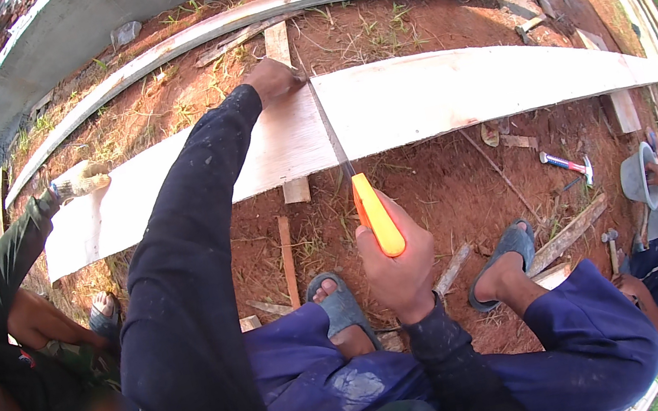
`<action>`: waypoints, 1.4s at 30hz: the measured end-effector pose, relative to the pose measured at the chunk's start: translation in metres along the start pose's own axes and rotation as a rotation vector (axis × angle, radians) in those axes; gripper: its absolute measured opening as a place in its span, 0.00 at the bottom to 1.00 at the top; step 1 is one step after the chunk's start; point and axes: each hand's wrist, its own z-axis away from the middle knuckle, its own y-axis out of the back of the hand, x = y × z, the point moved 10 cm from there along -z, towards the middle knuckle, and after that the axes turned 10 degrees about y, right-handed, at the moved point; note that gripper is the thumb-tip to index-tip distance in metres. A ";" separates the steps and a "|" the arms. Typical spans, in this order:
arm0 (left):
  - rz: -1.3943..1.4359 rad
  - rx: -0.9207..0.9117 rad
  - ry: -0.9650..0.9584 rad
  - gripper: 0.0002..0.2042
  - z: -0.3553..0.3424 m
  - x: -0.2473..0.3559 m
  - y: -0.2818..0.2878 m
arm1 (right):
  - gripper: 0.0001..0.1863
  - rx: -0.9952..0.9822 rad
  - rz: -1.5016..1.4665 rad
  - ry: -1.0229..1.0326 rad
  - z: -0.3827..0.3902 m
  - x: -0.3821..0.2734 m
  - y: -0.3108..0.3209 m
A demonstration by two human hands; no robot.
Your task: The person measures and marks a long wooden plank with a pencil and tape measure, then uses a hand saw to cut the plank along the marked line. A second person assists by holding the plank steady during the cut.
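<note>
A long, pale wooden board [450,92] lies crosswise in front of me, bright with sunlight. My right hand [398,259] is closed round the orange-and-yellow handle of a handsaw [331,130]. Its narrow blade runs away from me across the board, reaching the far edge. Beside the blade's far end, my left hand [275,81] grips the board's far edge, its fingers curled and partly hidden. Under the board, near the blade, sits a short wood strip [297,191]. At the board's left end rests a co-worker's gloved hand [81,180].
Beyond the board lies a long plank [226,23] before a grey concrete beam [94,22]. A hammer [570,165] and wood scraps [568,235] lie on reddish soil. At right, another person holds a grey bucket [635,178]. My sandalled feet flank the saw handle.
</note>
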 end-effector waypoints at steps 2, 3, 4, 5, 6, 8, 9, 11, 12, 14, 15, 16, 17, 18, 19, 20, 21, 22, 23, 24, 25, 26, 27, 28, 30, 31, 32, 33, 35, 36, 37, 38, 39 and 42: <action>-0.141 0.032 -0.116 0.12 -0.002 0.023 -0.007 | 0.25 0.000 0.046 -0.004 -0.004 0.001 0.000; -0.295 0.065 -0.248 0.11 -0.002 0.077 0.001 | 0.24 0.037 0.117 0.013 -0.007 0.003 0.009; -0.355 0.087 -0.285 0.12 0.008 0.092 0.013 | 0.24 0.039 0.124 0.002 -0.006 0.002 0.010; -0.417 0.111 -0.320 0.14 0.019 0.106 0.027 | 0.24 0.040 0.126 -0.006 -0.002 -0.001 0.010; -0.368 0.109 -0.306 0.20 0.025 0.108 0.035 | 0.24 0.034 0.119 -0.012 0.000 -0.002 0.009; -0.271 0.088 -0.166 0.24 0.031 0.098 0.044 | 0.24 0.031 0.106 -0.024 0.003 -0.001 0.008; -0.327 0.090 -0.205 0.19 0.035 0.101 0.045 | 0.24 0.038 0.099 -0.009 0.001 0.003 0.008; -0.438 0.097 -0.294 0.13 0.039 0.111 0.046 | 0.24 0.061 0.085 0.043 -0.012 0.017 0.004; -0.416 0.105 -0.262 0.13 0.034 0.099 0.042 | 0.24 0.072 0.075 0.081 -0.018 0.019 0.002; -0.369 0.119 -0.211 0.13 0.031 0.089 0.040 | 0.23 0.038 0.048 -0.020 -0.018 0.017 0.002; -0.365 0.102 -0.230 0.13 0.032 0.095 0.040 | 0.23 0.026 0.038 -0.073 -0.019 0.018 0.002; -0.361 0.086 -0.249 0.13 0.033 0.101 0.040 | 0.22 0.047 0.056 -0.055 -0.015 0.016 0.005; -0.358 0.073 -0.258 0.13 0.038 0.104 0.043 | 0.22 0.061 0.071 -0.032 -0.006 0.012 0.008; -0.361 0.089 -0.252 0.13 0.036 0.102 0.043 | 0.22 0.074 0.086 -0.010 -0.002 0.009 0.011; -0.364 0.104 -0.245 0.13 0.037 0.101 0.043 | 0.22 0.063 0.070 -0.016 -0.004 0.009 0.009; -0.366 0.116 -0.242 0.13 0.038 0.101 0.043 | 0.23 0.054 0.055 -0.026 -0.007 0.011 0.008; -0.375 0.102 -0.253 0.13 0.038 0.101 0.041 | 0.23 0.045 0.040 -0.036 -0.012 0.012 0.007; -0.383 0.087 -0.263 0.13 0.038 0.100 0.040 | 0.23 0.022 0.034 -0.073 -0.021 0.016 0.002; -0.391 0.079 -0.282 0.13 0.037 0.106 0.045 | 0.23 0.008 0.033 -0.105 -0.035 0.018 -0.001; -0.425 0.070 -0.242 0.13 0.034 0.109 0.047 | 0.23 -0.006 0.032 -0.137 -0.042 0.020 -0.002; -0.385 0.080 -0.273 0.12 0.036 0.122 0.048 | 0.23 0.024 0.064 -0.101 -0.040 0.018 0.004; -0.355 0.094 -0.289 0.12 0.037 0.125 0.054 | 0.23 0.045 0.082 -0.055 -0.036 0.017 0.007; -0.318 0.093 -0.284 0.12 0.047 0.113 0.051 | 0.23 0.043 0.095 -0.020 -0.025 0.014 0.005; -0.205 0.097 -0.219 0.12 0.032 0.074 0.034 | 0.23 0.037 0.065 -0.008 -0.014 0.009 0.003; -0.217 0.121 -0.196 0.13 0.027 0.065 0.031 | 0.22 0.049 0.072 0.039 -0.018 0.007 0.002; -0.347 0.132 -0.234 0.13 0.029 0.088 0.033 | 0.22 0.071 0.088 0.053 -0.019 0.009 0.005; -0.298 0.164 -0.213 0.17 0.027 0.101 0.041 | 0.22 0.051 0.087 0.020 -0.031 0.015 0.002; -0.278 0.169 -0.229 0.17 0.029 0.104 0.044 | 0.22 0.028 0.076 -0.004 -0.054 0.016 -0.005; -0.236 0.178 -0.234 0.16 0.035 0.095 0.046 | 0.21 -0.027 0.077 -0.022 -0.089 0.019 -0.024; -0.174 0.131 -0.178 0.16 0.035 0.100 0.052 | 0.21 -0.033 0.104 -0.018 -0.103 0.023 -0.026; -0.112 0.084 -0.125 0.16 0.035 0.107 0.058 | 0.21 -0.037 0.131 -0.015 -0.110 0.027 -0.026; -0.047 0.031 -0.052 0.16 0.040 0.103 0.057 | 0.21 -0.008 0.111 0.003 -0.102 0.026 -0.026; -0.074 0.037 -0.016 0.18 0.042 0.095 0.056 | 0.21 0.017 0.087 0.026 -0.087 0.023 -0.025; 0.009 0.042 0.148 0.20 0.044 0.081 0.059 | 0.24 0.061 0.082 0.029 -0.031 0.016 -0.001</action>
